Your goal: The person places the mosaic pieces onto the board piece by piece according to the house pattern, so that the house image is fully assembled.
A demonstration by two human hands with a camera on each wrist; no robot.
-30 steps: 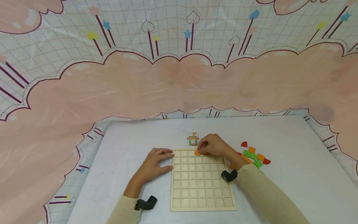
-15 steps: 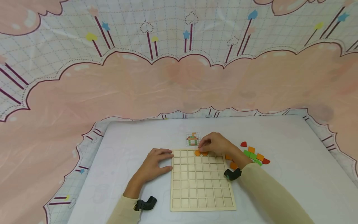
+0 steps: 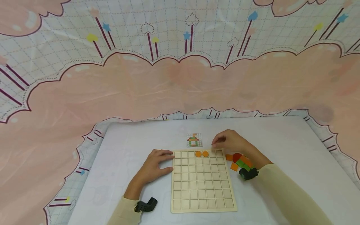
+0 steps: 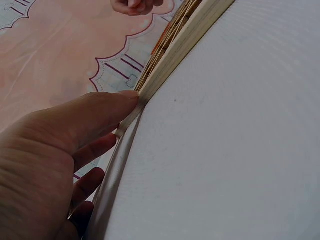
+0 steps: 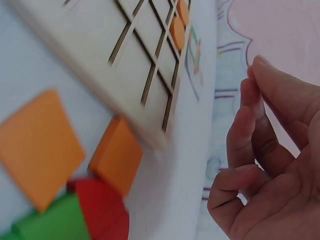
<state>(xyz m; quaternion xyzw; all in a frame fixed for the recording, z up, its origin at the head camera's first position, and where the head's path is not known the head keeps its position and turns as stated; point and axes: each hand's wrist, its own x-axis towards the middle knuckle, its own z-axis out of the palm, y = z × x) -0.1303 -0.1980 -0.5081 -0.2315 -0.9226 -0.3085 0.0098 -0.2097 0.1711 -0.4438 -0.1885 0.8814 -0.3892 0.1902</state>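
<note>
A pale wooden grid board [image 3: 203, 184] lies on the white table. Two round orange pieces [image 3: 198, 154] sit side by side in cells of its far row. My left hand [image 3: 153, 165] touches the board's left edge with thumb and fingertips, fingers fairly straight; the left wrist view has its thumb [image 4: 112, 107] right against the wooden side. Beyond the board's far right corner hovers my right hand [image 3: 232, 142], fingers loosely curled. In the right wrist view its thumb and index tips [image 5: 260, 62] come together with nothing between them.
Right of the board lie loose pieces: an orange square [image 3: 234, 167], a red rounded piece [image 3: 237, 157], and green pieces [image 3: 242, 165], partly covered by my right forearm. A small printed pattern card [image 3: 194, 140] lies behind the board. A patterned cloth [image 3: 180, 87] hangs behind the table.
My right hand has let go of the orange round piece and moved right, off the board, uncovering both round pieces. The left hand stays at the board's edge.
</note>
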